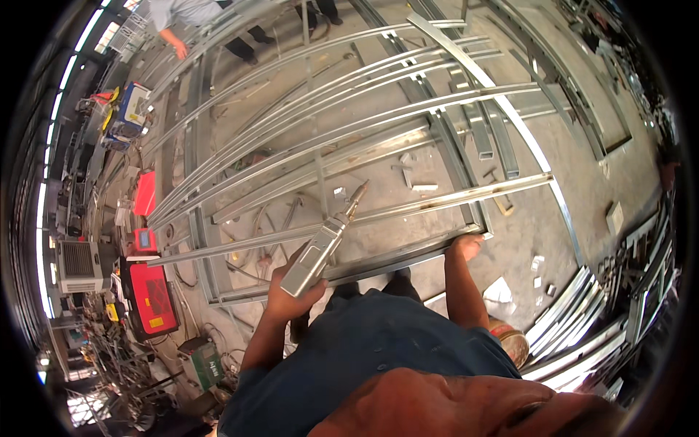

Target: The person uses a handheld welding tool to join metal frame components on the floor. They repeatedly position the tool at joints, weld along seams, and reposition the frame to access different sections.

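Observation:
A silver handheld laser welding gun (314, 253) with a narrow copper-coloured nozzle is in my left hand (282, 297), fingers closed round its body. Its tip angles up and away, over the near part of a big rectangular metal frame (393, 264). At the near right corner of that frame, my right hand (466, 247) grips the edge; its fingertips are partly hidden. Across the frame lie several long, thin metal bars (313, 138). The closest bar (437, 205) passes just beyond the gun and my right hand.
On the left stand a red machine (151, 300), a blue-and-white machine (131, 113) and a green box (202, 362). Metal strips (568, 309) are stacked at the lower right, near a round can (512, 344). Another person (191, 16) is at the far left; offcuts litter the floor.

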Motion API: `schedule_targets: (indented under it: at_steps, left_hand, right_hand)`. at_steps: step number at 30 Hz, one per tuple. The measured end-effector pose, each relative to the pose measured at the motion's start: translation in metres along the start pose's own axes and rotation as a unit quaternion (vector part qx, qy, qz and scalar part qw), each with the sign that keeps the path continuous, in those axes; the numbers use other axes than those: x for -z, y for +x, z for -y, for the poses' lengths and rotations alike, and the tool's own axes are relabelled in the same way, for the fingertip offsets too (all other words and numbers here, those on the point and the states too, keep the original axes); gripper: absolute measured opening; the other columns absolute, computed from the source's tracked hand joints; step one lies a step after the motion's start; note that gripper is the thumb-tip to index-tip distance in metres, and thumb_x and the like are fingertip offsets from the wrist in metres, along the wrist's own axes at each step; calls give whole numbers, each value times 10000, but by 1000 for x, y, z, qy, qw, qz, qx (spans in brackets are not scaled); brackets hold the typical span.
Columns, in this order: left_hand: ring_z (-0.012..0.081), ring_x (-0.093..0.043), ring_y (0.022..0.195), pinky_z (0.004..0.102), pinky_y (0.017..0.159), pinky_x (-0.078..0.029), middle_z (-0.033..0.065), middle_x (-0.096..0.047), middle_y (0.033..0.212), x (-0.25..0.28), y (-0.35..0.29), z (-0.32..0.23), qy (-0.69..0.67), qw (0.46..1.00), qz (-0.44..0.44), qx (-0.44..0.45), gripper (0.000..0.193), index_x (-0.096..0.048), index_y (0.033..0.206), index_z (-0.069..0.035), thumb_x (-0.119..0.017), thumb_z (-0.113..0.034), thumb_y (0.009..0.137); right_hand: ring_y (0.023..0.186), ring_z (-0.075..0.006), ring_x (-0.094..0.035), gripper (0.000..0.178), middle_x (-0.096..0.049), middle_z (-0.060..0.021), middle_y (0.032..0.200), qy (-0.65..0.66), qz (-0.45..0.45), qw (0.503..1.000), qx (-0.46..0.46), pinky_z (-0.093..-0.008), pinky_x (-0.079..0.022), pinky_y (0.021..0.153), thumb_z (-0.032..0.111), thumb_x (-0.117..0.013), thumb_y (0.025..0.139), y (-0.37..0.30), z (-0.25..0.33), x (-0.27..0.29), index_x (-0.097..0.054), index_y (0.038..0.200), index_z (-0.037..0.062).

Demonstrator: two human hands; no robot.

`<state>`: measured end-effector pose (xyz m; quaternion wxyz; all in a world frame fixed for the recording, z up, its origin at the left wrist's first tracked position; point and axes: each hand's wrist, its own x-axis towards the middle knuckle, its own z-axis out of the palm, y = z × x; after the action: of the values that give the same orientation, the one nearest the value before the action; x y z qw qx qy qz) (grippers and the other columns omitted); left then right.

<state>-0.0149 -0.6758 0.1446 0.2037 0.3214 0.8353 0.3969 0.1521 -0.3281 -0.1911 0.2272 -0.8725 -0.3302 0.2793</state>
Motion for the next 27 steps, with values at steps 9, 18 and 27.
schedule_targets:
  at_steps: [9,18,27]
  left_hand:
    - [406,-696,960,439,834,-568,215,-710,1046,64,-53,48,30,998,-34,-44,728,-500,1444,-102,-755,-236,776]
    - [426,-674,1002,467,855,-550,234,-697,1094,160,-89,155,35,998,45,-32,829,-452,1492,-181,-792,-256,740]
    - [411,-676,1014,459,849,-545,225,-686,1149,196,-122,261,91,995,20,-33,895,-432,1502,-153,-825,-240,702]
  right_hand:
    - [988,-484,-671,834,-691,-332,1033,92,111,988,55,-557,-542,895,591,-269,1036,-22,-19,7,-670,1091,-138]
    - [1024,-519,-627,815,-624,-352,1134,44,47,995,72,-611,-500,893,659,-441,957,-183,-125,-20,-507,1222,-109]
    - [1009,-496,-640,640,-640,-323,1106,-22,30,995,92,-591,-509,853,567,-379,1018,-233,-133,-10,-477,1203,-38]
